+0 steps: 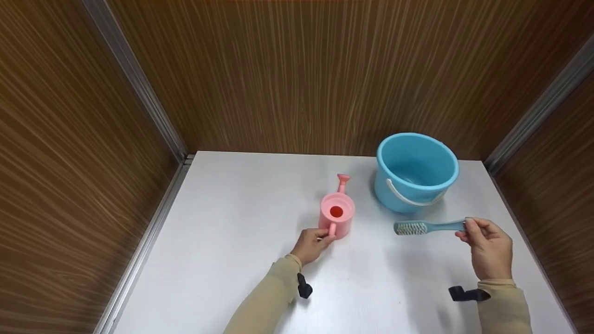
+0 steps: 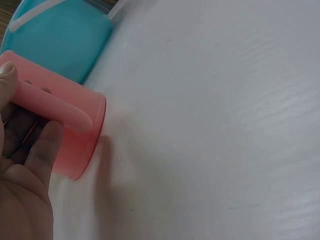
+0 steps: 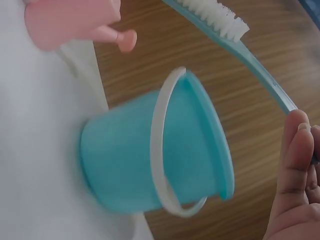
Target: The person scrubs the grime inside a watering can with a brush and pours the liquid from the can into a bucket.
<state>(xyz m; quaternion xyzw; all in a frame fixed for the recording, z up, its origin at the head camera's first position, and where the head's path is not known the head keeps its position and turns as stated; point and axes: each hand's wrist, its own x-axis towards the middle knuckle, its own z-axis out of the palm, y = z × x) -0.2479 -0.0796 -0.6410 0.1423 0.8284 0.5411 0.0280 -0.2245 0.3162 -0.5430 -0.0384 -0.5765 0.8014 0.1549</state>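
Observation:
A pink watering can [image 1: 337, 214] stands on the white table, its spout toward the back wall. My left hand [image 1: 312, 246] grips its handle [image 2: 55, 107], with the thumb on top and fingers behind. To the right, my right hand [image 1: 493, 248] pinches the end of a blue scrub brush [image 1: 429, 227] between thumb and fingers. The brush is held above the table, its white bristles [image 3: 220, 19] showing and its head pointing left. Just behind the brush is a light blue bucket [image 1: 415, 188], upright, its white handle [image 1: 408, 198] hanging down at the front.
The white table [image 1: 222, 222] is enclosed by wood-grain panels at the back [image 1: 287, 79], left and right. Metal strips [image 1: 148, 88] run along the corners. The bucket sits near the table's back right corner.

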